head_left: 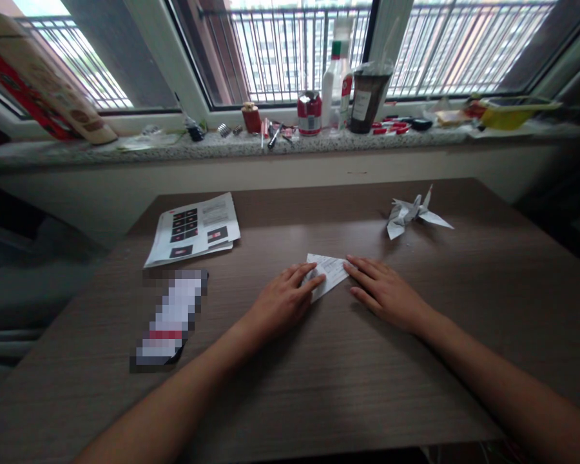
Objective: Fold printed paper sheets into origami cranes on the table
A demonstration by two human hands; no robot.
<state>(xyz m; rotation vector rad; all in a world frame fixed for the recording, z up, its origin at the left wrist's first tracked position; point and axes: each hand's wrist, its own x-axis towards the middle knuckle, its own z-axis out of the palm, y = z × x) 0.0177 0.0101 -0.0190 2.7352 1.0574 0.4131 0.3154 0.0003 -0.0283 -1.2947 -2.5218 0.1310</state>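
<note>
A small folded white paper (329, 272) with printed text lies flat on the brown wooden table (319, 386), near its middle. My left hand (283, 301) rests on the paper's left part, fingers stretched flat and pressing it down. My right hand (384, 290) lies flat at the paper's right edge, fingertips touching it. Neither hand grips anything. A finished paper crane (413, 216) stands on the table farther back and to the right, apart from both hands.
Printed sheets (196, 231) lie at the table's back left, with a blurred flat object (171, 319) in front of them. The stone window sill (125, 151) behind carries a can (309, 114), bottles, a dark cup (367, 96), pens and a yellow container (507, 114).
</note>
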